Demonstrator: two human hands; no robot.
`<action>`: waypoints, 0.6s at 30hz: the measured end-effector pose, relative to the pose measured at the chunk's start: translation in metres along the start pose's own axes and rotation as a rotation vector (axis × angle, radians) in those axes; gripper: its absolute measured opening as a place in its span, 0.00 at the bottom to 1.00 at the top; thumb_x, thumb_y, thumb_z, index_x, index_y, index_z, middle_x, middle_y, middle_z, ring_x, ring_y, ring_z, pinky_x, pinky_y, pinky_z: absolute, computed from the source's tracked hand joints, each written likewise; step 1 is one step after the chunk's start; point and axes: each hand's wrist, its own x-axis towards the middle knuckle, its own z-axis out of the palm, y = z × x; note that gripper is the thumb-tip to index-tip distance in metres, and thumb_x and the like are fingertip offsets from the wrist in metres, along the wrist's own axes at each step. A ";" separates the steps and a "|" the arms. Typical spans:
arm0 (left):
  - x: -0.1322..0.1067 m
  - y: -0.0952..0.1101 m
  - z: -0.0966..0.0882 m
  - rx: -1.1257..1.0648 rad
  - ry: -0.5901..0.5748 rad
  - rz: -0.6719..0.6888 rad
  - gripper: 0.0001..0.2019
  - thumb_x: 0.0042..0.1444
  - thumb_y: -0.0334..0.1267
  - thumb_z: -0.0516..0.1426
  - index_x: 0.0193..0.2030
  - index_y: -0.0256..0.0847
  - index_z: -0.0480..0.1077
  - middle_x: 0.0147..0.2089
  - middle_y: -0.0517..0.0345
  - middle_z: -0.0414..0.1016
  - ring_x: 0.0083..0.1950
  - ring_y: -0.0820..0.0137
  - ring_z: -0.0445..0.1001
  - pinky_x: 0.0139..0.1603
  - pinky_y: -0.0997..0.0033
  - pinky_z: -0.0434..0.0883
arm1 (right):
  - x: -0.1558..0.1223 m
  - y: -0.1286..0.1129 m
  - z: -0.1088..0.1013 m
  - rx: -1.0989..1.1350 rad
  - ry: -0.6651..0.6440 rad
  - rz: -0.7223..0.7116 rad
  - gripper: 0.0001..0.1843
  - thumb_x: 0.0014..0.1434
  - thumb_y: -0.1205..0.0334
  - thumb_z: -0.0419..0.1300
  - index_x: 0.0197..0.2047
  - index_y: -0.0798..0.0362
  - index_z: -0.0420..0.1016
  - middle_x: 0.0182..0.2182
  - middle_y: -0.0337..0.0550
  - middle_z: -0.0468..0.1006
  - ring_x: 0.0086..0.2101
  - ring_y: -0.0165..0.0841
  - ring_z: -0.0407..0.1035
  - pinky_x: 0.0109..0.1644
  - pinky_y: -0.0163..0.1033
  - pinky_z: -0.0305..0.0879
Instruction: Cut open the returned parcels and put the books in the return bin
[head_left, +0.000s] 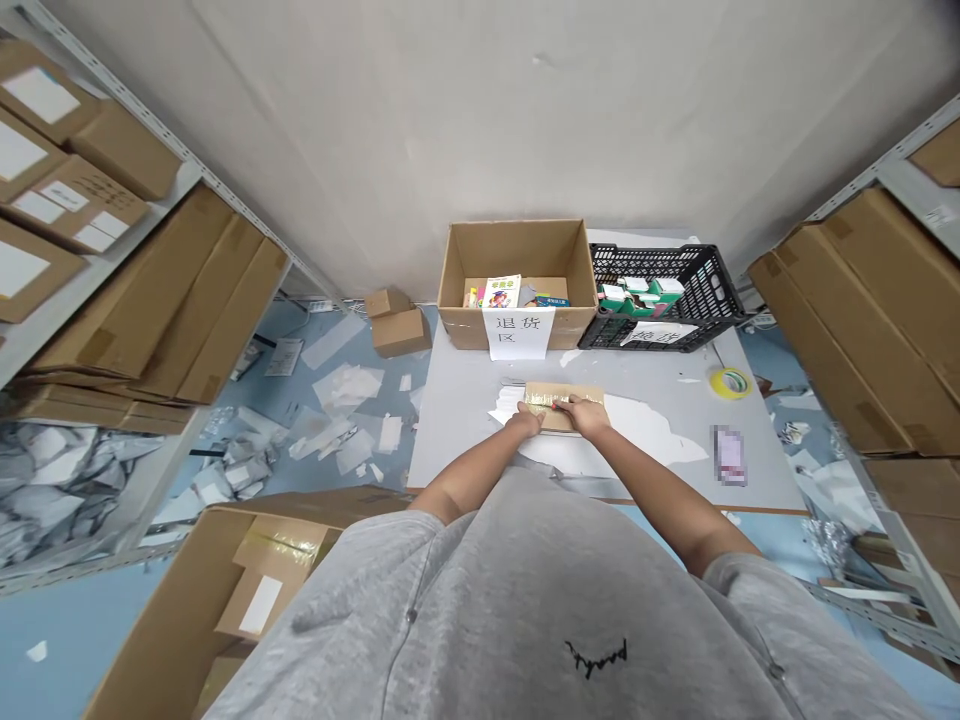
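Observation:
A small flat cardboard box (568,420) with shiny tape across its top lies on the table in front of me. My left hand (529,420) grips its left end, thumb on top. Over the right part of the box, my right hand (589,414) is closed around a small box cutter (556,405) with a red end; most of it is hidden by the fingers. It lies along the taped seam. White paper (652,432) is spread beneath the box.
Behind stand an open carton (517,240) of books and a black crate (712,285) with green-and-white boxes. Yellow tape (729,382) and a blurred phone-like item (729,455) lie right. A large open carton (172,590) stands left. Shelves flank both sides; paper scraps litter the floor.

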 end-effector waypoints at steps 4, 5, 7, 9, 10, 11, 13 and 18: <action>0.001 0.001 0.001 0.017 0.001 -0.003 0.45 0.61 0.65 0.55 0.73 0.33 0.53 0.64 0.27 0.74 0.64 0.43 0.75 0.61 0.51 0.69 | -0.005 0.005 -0.003 -0.053 -0.010 0.038 0.28 0.73 0.62 0.48 0.70 0.32 0.70 0.54 0.47 0.77 0.48 0.40 0.73 0.51 0.42 0.65; 0.002 0.001 0.001 0.022 -0.001 -0.015 0.45 0.61 0.65 0.55 0.73 0.33 0.53 0.64 0.27 0.74 0.64 0.43 0.75 0.61 0.51 0.69 | -0.007 0.007 -0.004 -0.068 -0.016 0.052 0.28 0.72 0.63 0.48 0.70 0.32 0.70 0.55 0.48 0.77 0.48 0.41 0.73 0.50 0.42 0.65; 0.003 0.000 0.002 0.023 -0.010 -0.033 0.44 0.61 0.65 0.54 0.74 0.34 0.51 0.64 0.27 0.73 0.65 0.43 0.74 0.62 0.50 0.68 | -0.012 0.012 -0.007 -0.096 -0.035 0.080 0.29 0.72 0.65 0.48 0.70 0.33 0.70 0.55 0.49 0.77 0.48 0.42 0.74 0.49 0.42 0.65; 0.005 -0.001 0.002 0.022 -0.022 -0.027 0.44 0.62 0.65 0.53 0.75 0.36 0.49 0.65 0.29 0.72 0.66 0.45 0.73 0.63 0.51 0.67 | -0.018 0.018 -0.010 -0.122 -0.056 0.111 0.30 0.72 0.67 0.47 0.70 0.34 0.70 0.55 0.51 0.77 0.47 0.43 0.75 0.48 0.43 0.65; 0.006 -0.001 0.002 0.029 -0.028 -0.022 0.44 0.63 0.65 0.52 0.75 0.37 0.48 0.66 0.29 0.72 0.67 0.46 0.73 0.64 0.52 0.67 | -0.023 0.022 -0.012 -0.136 -0.068 0.127 0.30 0.72 0.67 0.47 0.71 0.34 0.69 0.55 0.51 0.77 0.47 0.43 0.75 0.47 0.43 0.65; 0.006 -0.002 0.002 0.043 -0.035 -0.018 0.43 0.64 0.65 0.51 0.75 0.37 0.47 0.67 0.30 0.72 0.67 0.47 0.72 0.64 0.52 0.67 | -0.027 0.027 -0.014 -0.150 -0.083 0.144 0.31 0.71 0.68 0.47 0.71 0.34 0.69 0.54 0.51 0.77 0.48 0.43 0.75 0.47 0.43 0.65; 0.007 -0.002 0.002 0.085 -0.050 -0.022 0.43 0.65 0.64 0.50 0.76 0.37 0.46 0.67 0.31 0.71 0.68 0.48 0.72 0.65 0.54 0.67 | -0.037 0.038 -0.018 -0.174 -0.107 0.178 0.31 0.71 0.69 0.47 0.71 0.34 0.68 0.54 0.51 0.78 0.48 0.43 0.75 0.48 0.42 0.65; 0.009 0.000 0.003 0.139 -0.046 -0.041 0.42 0.66 0.64 0.48 0.76 0.35 0.45 0.68 0.31 0.71 0.67 0.48 0.73 0.63 0.53 0.69 | -0.061 0.064 -0.022 -0.191 -0.108 0.255 0.36 0.68 0.75 0.48 0.72 0.36 0.66 0.53 0.53 0.78 0.48 0.43 0.75 0.48 0.42 0.64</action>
